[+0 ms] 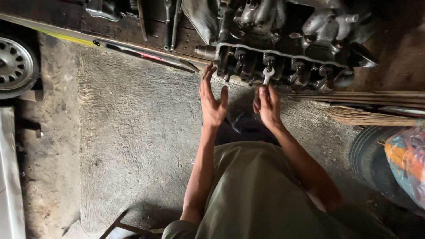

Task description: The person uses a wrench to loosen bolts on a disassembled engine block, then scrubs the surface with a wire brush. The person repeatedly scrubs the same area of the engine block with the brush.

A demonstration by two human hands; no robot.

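Right hand (268, 106) hiding wrench (268, 74) handle, engine block (287, 66) top cropped

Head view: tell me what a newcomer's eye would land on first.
The greasy engine block lying along the top edge draws the eye, with its row of valve springs facing the person. The right hand holds a silvery wrench up against it, while the left hand is open beside it, touching nothing. A car wheel shows at far left over the rough concrete floor.
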